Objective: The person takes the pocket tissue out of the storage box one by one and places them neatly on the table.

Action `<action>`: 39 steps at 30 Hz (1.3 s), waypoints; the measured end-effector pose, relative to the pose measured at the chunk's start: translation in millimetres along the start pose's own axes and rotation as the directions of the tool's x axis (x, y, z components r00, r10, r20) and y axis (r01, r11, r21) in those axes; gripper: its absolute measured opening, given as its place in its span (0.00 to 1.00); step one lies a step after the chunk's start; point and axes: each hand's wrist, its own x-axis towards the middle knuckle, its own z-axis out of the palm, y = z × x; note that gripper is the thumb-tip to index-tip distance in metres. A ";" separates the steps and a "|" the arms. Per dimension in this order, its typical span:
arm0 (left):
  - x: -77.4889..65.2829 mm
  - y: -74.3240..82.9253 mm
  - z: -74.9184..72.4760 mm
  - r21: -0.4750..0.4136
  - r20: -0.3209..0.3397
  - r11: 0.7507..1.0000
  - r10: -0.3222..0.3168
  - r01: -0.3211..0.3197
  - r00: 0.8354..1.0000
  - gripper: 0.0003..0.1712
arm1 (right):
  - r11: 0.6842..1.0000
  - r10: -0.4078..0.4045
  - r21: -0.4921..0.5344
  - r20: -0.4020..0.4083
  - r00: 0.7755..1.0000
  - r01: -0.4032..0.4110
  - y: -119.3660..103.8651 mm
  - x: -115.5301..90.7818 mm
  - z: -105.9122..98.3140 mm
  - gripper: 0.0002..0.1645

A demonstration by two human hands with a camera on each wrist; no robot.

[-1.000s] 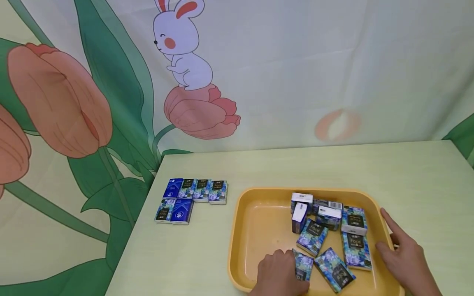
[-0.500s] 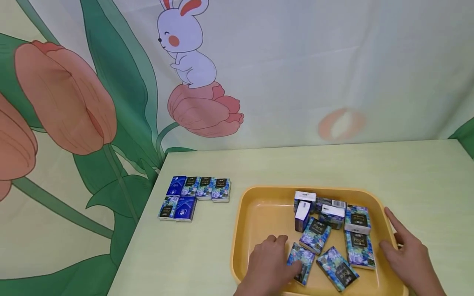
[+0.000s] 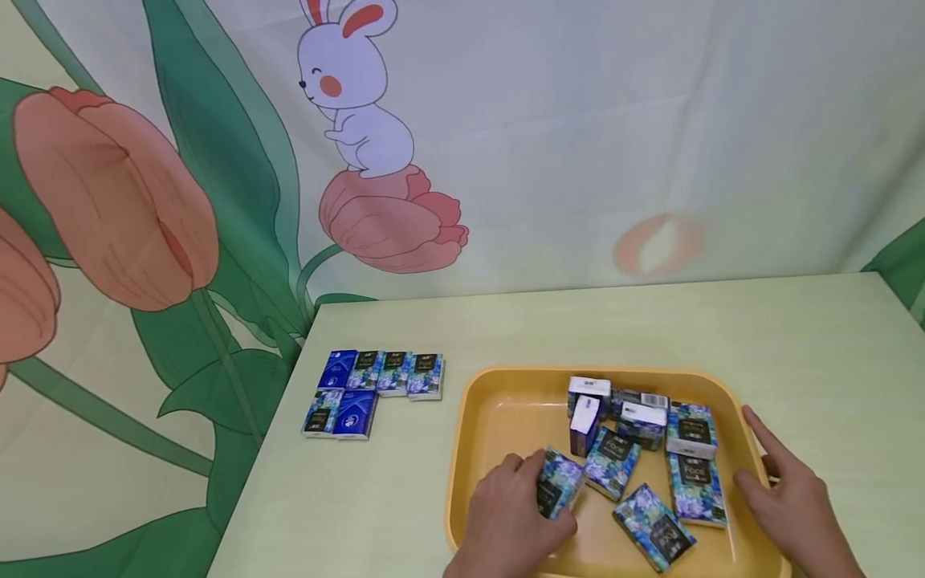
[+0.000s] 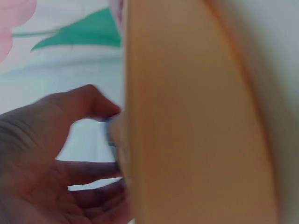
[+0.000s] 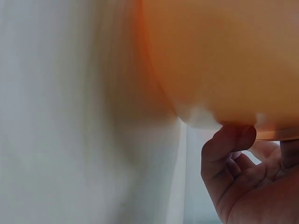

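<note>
In the head view my left hand (image 3: 509,514) holds a blue floral tissue pack (image 3: 559,484) between thumb and fingers, inside the yellow tray (image 3: 499,449). The left wrist view has the thumb and fingers of that hand (image 4: 51,149) around the pack, most of which the tray wall (image 4: 191,116) hides. My right hand (image 3: 791,498) grips the tray's right rim, thumb over the inner side. In the right wrist view its curled fingers (image 5: 233,144) touch the tray's outer wall. A floral tissue pack (image 3: 613,463) lies just right of the held one; another pack (image 3: 654,528) lies nearer the front.
Several more packs stand or lie at the tray's back right, including a white-topped upright one (image 3: 584,425) and a flat one (image 3: 697,487). Left of the tray, blue packs (image 3: 354,414) and floral packs (image 3: 426,376) form two rows on the table (image 3: 390,498). A printed curtain (image 3: 549,144) hangs behind.
My left hand loosened around the front floral pack, then took hold of it and moved it up and left within the tray, tilting it. The right hand stays on the rim.
</note>
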 end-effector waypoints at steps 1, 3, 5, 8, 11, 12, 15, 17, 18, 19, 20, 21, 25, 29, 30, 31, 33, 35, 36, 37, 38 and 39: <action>-1.6 -5.5 -6.2 -0.028 -0.060 1.000 0.001 -0.003 0.998 0.37 | 1.000 -0.002 0.004 -0.003 1.000 0.002 0.4 -0.1 0.3 0.49; -2.8 -16.3 -17.3 -0.082 -0.153 0.996 -0.042 0.030 0.987 0.38 | 1.000 -0.009 0.008 -0.005 1.000 0.009 0.5 -0.1 0.3 0.49; -2.7 -29.8 -26.1 -0.135 -0.237 0.989 -0.097 0.066 0.967 0.38 | 1.000 -0.014 0.011 -0.005 1.000 0.014 0.8 0.4 0.3 0.49; -0.4 -53.8 -35.0 -0.159 -0.338 0.979 -0.173 0.125 0.925 0.39 | 1.000 -0.011 0.015 0.004 1.000 0.011 1.0 1.0 0.1 0.49; 5.1 -81.7 -39.3 -0.143 -0.412 0.975 -0.213 0.168 0.886 0.38 | 1.000 -0.007 0.017 0.014 1.000 0.007 1.0 1.9 -0.7 0.49; 7.8 -91.2 -39.7 -0.131 -0.427 0.974 -0.222 0.183 0.876 0.38 | 1.000 -0.006 0.017 0.016 1.000 0.006 0.8 1.9 -1.0 0.49; 19.4 -120.7 -38.2 -0.106 -0.466 0.974 -0.225 0.199 0.856 0.35 | 1.000 -0.014 0.013 0.010 1.000 0.014 0.4 1.8 -2.3 0.49; 28.5 -139.3 -35.7 -0.083 -0.485 0.976 -0.215 0.200 0.848 0.34 | 1.000 -0.016 0.012 0.007 1.000 0.016 0.4 1.5 -3.5 0.49; 32.8 -147.9 -34.5 -0.072 -0.492 0.977 -0.210 0.201 0.845 0.33 | 1.000 -0.018 0.015 0.009 1.000 0.018 0.5 1.2 -3.9 0.49; 37.0 -155.9 -33.3 -0.062 -0.499 0.977 -0.207 0.203 0.842 0.32 | 1.000 -0.016 0.021 0.012 1.000 0.016 0.5 0.9 -4.0 0.49; 40.7 -162.9 -32.1 -0.052 -0.502 0.977 -0.205 0.207 0.840 0.32 | 1.000 -0.015 0.027 0.015 1.000 0.015 0.4 0.7 -3.9 0.49; 44.1 -169.4 -30.8 -0.045 -0.502 0.976 -0.205 0.211 0.840 0.31 | 0.999 -0.013 0.031 0.019 1.000 0.013 0.3 0.6 -3.6 0.49; 52.6 -185.3 -24.6 -0.008 -0.471 0.968 -0.223 0.249 0.854 0.30 | 0.999 -0.001 0.043 0.028 1.000 0.000 0.3 -0.1 -1.2 0.49; 57.7 -191.7 -17.4 0.038 -0.446 0.964 -0.219 0.262 0.868 0.25 | 0.999 -0.012 0.033 0.020 1.000 0.011 2.4 -1.0 -0.2 0.49; 58.9 -192.6 -15.9 0.049 -0.447 0.964 -0.211 0.260 0.869 0.24 | 0.999 -0.022 0.029 0.017 1.000 0.021 2.5 -1.4 -0.4 0.49; 60.2 -192.8 -14.8 0.056 -0.450 0.966 -0.203 0.254 0.870 0.24 | 0.999 -0.032 0.025 0.015 0.999 0.031 2.8 -1.4 -0.7 0.49; 62.2 -192.4 -14.2 0.058 -0.459 0.971 -0.181 0.233 0.870 0.23 | 0.999 -0.050 0.022 0.010 0.999 0.050 3.2 -1.4 -1.4 0.48; 63.4 -188.6 -16.1 0.051 -0.465 0.978 -0.158 0.204 0.871 0.24 | 0.998 -0.060 0.023 0.012 0.998 0.059 3.3 -1.3 -2.1 0.48; 63.7 -185.5 -17.6 0.042 -0.470 0.983 -0.138 0.178 0.872 0.24 | 0.998 -0.066 0.025 0.013 0.998 0.066 3.3 -1.0 -2.5 0.48; 63.8 -181.1 -19.8 0.037 -0.471 0.988 -0.117 0.152 0.874 0.25 | 0.997 -0.069 0.028 0.011 0.998 0.069 3.3 -0.9 -2.7 0.48; 63.4 -175.2 -22.5 0.028 -0.475 0.993 -0.091 0.118 0.875 0.26 | 0.997 -0.073 0.031 0.009 0.997 0.072 3.2 -0.9 -3.0 0.48; 62.7 -167.9 -25.5 0.026 -0.476 0.996 -0.063 0.085 0.877 0.26 | 0.997 -0.075 0.033 0.006 0.997 0.075 3.1 -1.0 -3.2 0.48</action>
